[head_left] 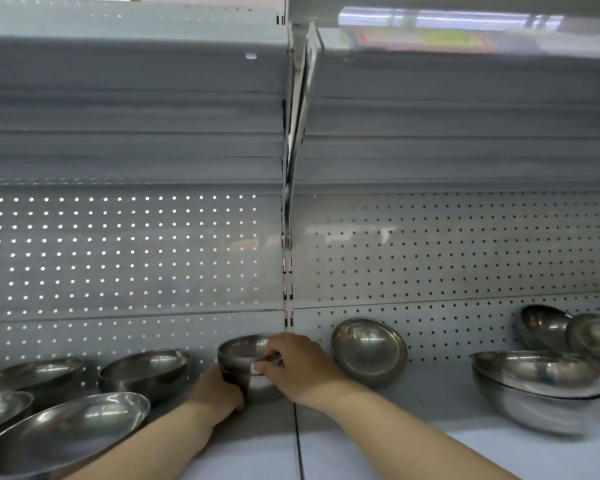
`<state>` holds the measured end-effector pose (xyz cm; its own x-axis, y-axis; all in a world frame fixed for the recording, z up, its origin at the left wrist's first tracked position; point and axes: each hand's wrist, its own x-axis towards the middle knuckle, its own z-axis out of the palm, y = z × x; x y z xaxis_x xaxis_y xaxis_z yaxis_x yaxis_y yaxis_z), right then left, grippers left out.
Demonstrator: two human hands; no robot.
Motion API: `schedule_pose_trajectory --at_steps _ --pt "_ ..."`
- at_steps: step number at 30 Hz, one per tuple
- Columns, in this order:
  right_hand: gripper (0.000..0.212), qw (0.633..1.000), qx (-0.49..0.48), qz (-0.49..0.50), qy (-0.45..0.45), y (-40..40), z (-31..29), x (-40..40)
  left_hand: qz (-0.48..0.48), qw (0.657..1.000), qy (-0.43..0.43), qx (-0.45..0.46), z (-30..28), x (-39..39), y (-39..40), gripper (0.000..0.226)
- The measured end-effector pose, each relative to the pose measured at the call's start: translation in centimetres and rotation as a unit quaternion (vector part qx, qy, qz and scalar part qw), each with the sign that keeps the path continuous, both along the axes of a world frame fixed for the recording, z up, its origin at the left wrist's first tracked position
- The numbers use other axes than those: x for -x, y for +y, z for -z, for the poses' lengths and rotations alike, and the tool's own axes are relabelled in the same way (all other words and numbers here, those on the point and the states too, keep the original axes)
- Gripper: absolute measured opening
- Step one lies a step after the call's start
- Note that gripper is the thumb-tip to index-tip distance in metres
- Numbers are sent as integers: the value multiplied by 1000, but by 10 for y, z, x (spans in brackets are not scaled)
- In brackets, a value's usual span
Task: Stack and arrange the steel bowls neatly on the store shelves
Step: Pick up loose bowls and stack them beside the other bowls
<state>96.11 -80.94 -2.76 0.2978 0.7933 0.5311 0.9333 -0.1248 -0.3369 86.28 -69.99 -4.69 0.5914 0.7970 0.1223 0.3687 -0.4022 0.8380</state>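
Two small steel bowls (246,362), nested, sit at shelf (378,445) centre by the upright divider (287,271); left hand (219,396) grip curls round the stack's base, right hand (298,365) grip pinches the top rim. Open shelf room lies in front & just right of the stack, up to 1 bowl leaning on the pegboard (369,351). Counted: approx. 4 bowls at left (66,431), 2 nested large at right (541,393), 2 tilted behind (568,330), edge cuts some off.

2 hands (219,396), about 10 steel bowls (369,349) (some nested, exact count unclear), 2 shelf bays (378,455)
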Motion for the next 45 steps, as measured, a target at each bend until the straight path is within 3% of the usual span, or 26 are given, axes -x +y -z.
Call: schedule_pose_trajectory --at_steps 9,11,14,16,21,24,25,27,32,45 --pt "22 1000 4 -13 -3 -10 -10 3 19 995 91 -41 -10 7 -2 27" --pt "18 1000 -10 -9 8 -19 -24 3 20 998 54 7 -12 12 -6 28" --pt "18 1000 -15 18 -5 -47 -50 -8 64 985 -27 159 -18 26 -28 25" --pt "19 998 0 56 -15 -74 -62 -24 108 974 -59 189 -23 32 -48 17" --pt "22 987 22 155 23 -125 -58 -75 166 978 -78 95 -50 -3 -102 19" --pt "18 978 33 203 30 -127 -39 -97 106 994 -23 -9 -61 -52 -117 12" --pt "18 976 33 214 30 -126 -31 -103 88 995 3 -51 -60 -68 -116 27" --pt "23 975 38 214 36 -122 -14 -113 60 993 15 -99 -47 -92 -112 41" --pt "34 979 57 189 44 -118 6 -123 66 981 24 -179 -10 -102 -102 30" --pt "33 979 71 189 37 -117 9 -118 126 985 0 -115 5 -107 -95 38"
